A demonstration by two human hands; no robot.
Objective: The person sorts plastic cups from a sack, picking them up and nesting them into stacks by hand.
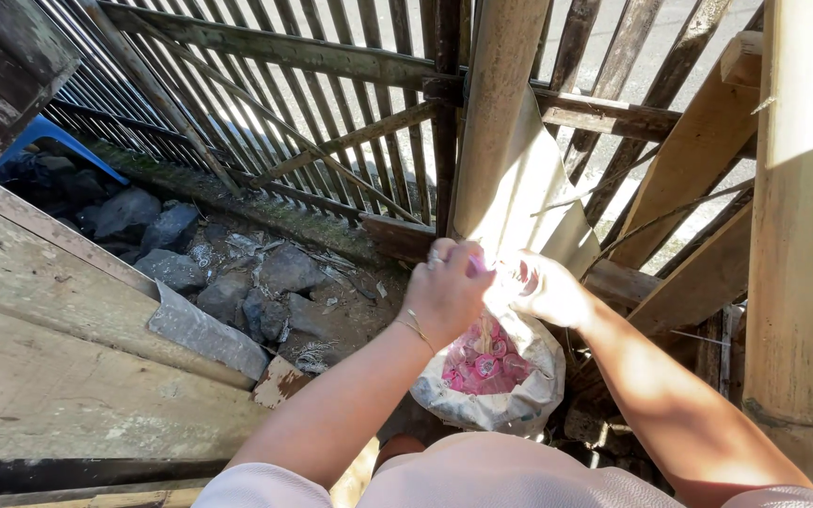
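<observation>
Nearest, a white sack (510, 400) sits on the ground w/ pink bits inside, right under both hands. Left hand (444, 292) is clenched on sth small & pink, can't tell what; right hand (548, 290) meets it, fingers curled, glare hides its grip. Behind: bamboo post (496, 113), rocks (171, 249), wooden fence (312, 94).

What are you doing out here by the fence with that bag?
A person stands by a slatted wooden fence, both hands raised together over a white sack. The left hand and right hand meet in bright sunlight, so what they hold is hard to tell. The sack sits open on the ground, full of small pink round things. A bamboo post rises just behind, and grey rocks lie to the left.
</observation>
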